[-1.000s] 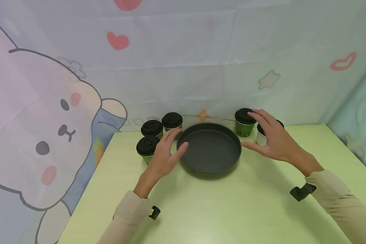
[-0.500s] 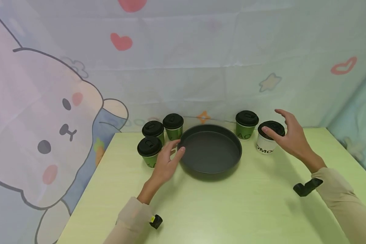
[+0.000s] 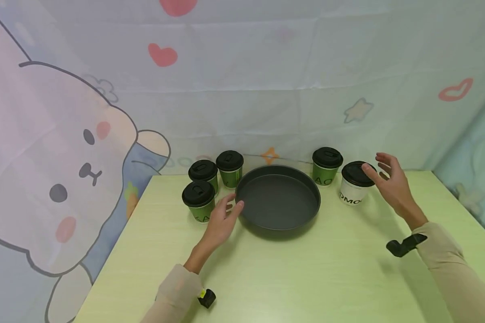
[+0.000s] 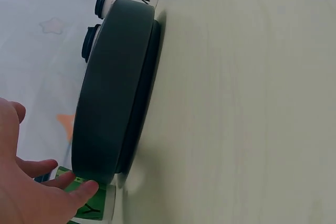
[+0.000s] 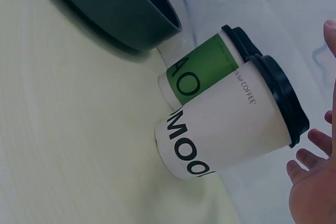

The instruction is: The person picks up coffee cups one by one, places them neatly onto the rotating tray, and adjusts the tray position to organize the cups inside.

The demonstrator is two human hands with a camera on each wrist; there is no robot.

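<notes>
My left hand (image 3: 220, 223) hovers at the left edge of a dark round pan (image 3: 280, 202), its fingers loosely bent and holding nothing. Beside those fingers stands a green paper coffee cup (image 3: 202, 211) with a black lid. My right hand (image 3: 396, 193) is at the right side of a white paper coffee cup (image 3: 350, 193), and its thumb overlaps the black lid in the head view. In the right wrist view, the fingers (image 5: 317, 142) are spread near the lid of the white cup (image 5: 226, 119), without wrapping round it. Both hands are empty.
Two more green lidded cups, one at the back (image 3: 230, 174) and one between (image 3: 213, 183), complete the left cluster. Another green cup (image 3: 324, 174) stands between pan and white cup. A printed cloth (image 3: 242, 89) hangs behind the pale table (image 3: 291, 278).
My right hand has moved right and slightly down, from over the two right cups to the white cup's right side. My left hand has lowered slightly. Cups and pan stay put.
</notes>
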